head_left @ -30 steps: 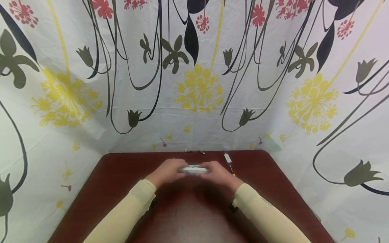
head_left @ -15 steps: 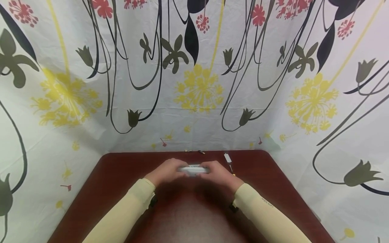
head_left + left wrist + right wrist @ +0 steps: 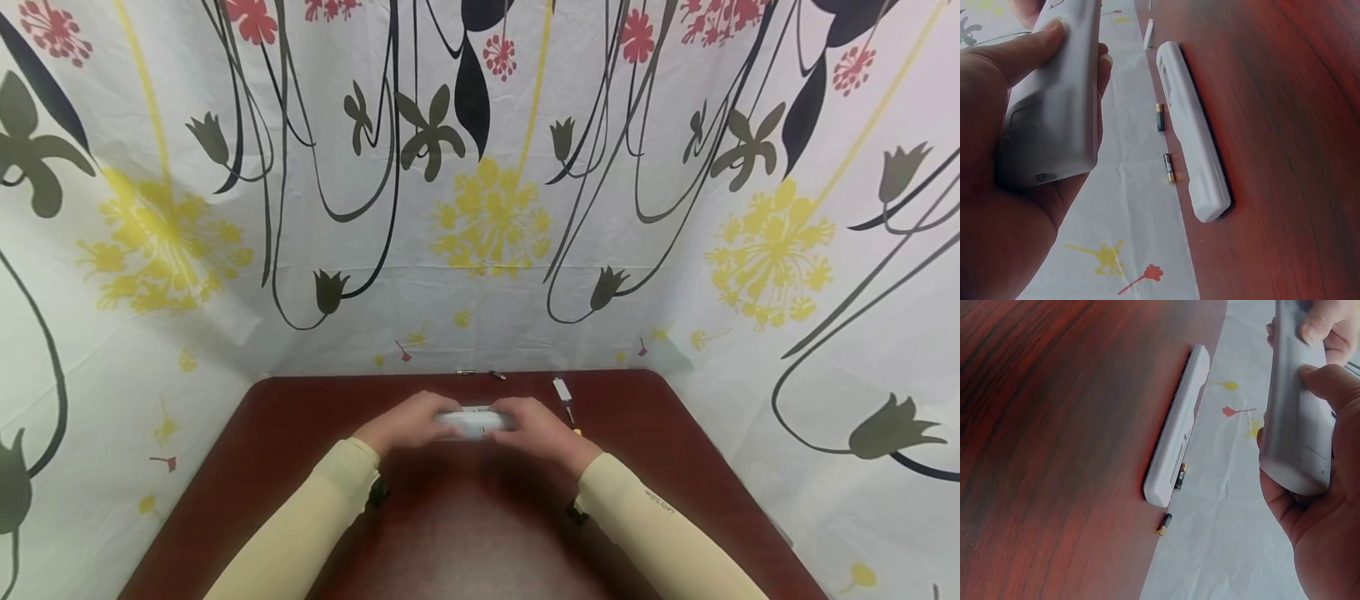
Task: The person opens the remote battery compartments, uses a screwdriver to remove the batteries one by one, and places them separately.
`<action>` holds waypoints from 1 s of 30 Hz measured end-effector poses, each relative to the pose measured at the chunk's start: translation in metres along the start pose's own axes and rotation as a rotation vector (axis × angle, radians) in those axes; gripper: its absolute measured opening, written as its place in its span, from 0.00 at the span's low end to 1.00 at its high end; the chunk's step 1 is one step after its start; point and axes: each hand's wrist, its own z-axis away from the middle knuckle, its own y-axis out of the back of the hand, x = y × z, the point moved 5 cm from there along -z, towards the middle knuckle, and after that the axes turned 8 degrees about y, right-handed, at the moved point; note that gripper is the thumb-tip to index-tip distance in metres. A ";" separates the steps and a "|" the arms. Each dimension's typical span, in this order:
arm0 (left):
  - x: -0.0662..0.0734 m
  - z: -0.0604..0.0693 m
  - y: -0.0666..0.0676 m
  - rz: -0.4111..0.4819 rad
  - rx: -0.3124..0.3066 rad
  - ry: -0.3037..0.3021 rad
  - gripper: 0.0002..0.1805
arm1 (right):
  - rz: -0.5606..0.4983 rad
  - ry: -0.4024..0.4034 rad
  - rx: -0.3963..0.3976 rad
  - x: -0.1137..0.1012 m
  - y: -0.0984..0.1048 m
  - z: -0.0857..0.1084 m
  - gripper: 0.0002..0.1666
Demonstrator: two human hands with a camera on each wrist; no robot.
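Observation:
A long, pale grey remote control (image 3: 472, 425) is raised over the table, slightly blurred in the head view. My left hand (image 3: 408, 422) grips one end, thumb on the broad face and fingers underneath. At the other end my right hand (image 3: 536, 429) holds it the same way. In the right wrist view, thin seam lines outline a panel near that end of the remote control (image 3: 1294, 412). Below lies a second long white casing (image 3: 1194, 137) with a dark underside and a recess in its side. Two small batteries (image 3: 1160, 117) lie beyond it.
The dark red table (image 3: 480, 533) ends at a white floral curtain (image 3: 480, 325). Toward the back right lies a tool with a white handle (image 3: 562, 390), a thin shaft and a yellow tip, like a screwdriver. The batteries are close to the far table edge.
The remote control has tilted, so its broad face now shows where mostly a thin edge showed before. My left hand has shifted slightly left; my right hand is almost unmoved.

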 end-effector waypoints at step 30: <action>-0.007 0.006 0.005 0.184 -0.123 0.117 0.14 | 0.141 0.059 -0.050 -0.011 -0.005 0.000 0.31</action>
